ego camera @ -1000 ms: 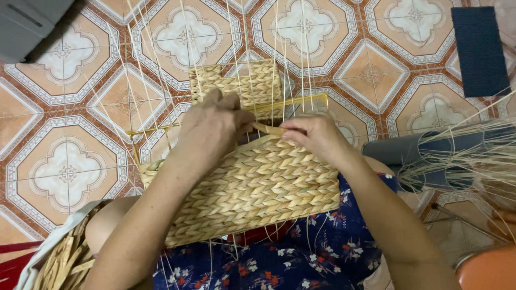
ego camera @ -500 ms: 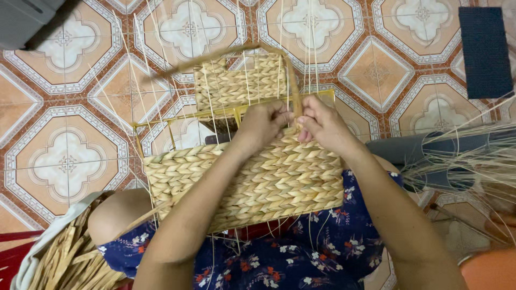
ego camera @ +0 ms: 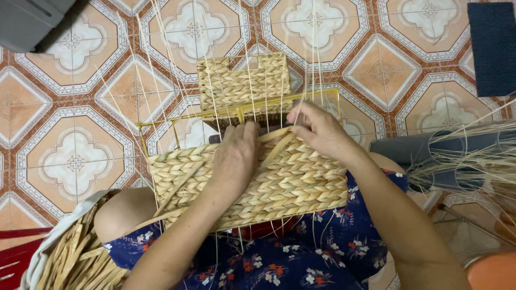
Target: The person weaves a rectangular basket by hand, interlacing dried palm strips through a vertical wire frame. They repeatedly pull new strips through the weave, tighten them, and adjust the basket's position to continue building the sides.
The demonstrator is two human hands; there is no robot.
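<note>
A half-woven straw basket [ego camera: 301, 188] rests on my lap, built on a yellow wire frame [ego camera: 188, 116] with thin pale upright strands. My left hand [ego camera: 235, 157] lies flat on the braided near wall, pressing it down at the top edge. My right hand [ego camera: 317, 131] pinches a flat straw strand [ego camera: 275, 147] at the top of the same wall, near the frame's bar. The basket's far wall [ego camera: 242, 83] is also braided and stands beyond the hands.
A bundle of loose flat straw [ego camera: 75, 258] lies at the lower left beside my knee. Thin pale reeds [ego camera: 462, 161] fan out at the right over a grey object. A dark blue mat [ego camera: 492, 48] and a grey box [ego camera: 32, 21] sit on the patterned tile floor.
The basket has swung back toward level. My left hand slid down flat onto the near wall, and my right hand now pulls the strand across the top edge.
</note>
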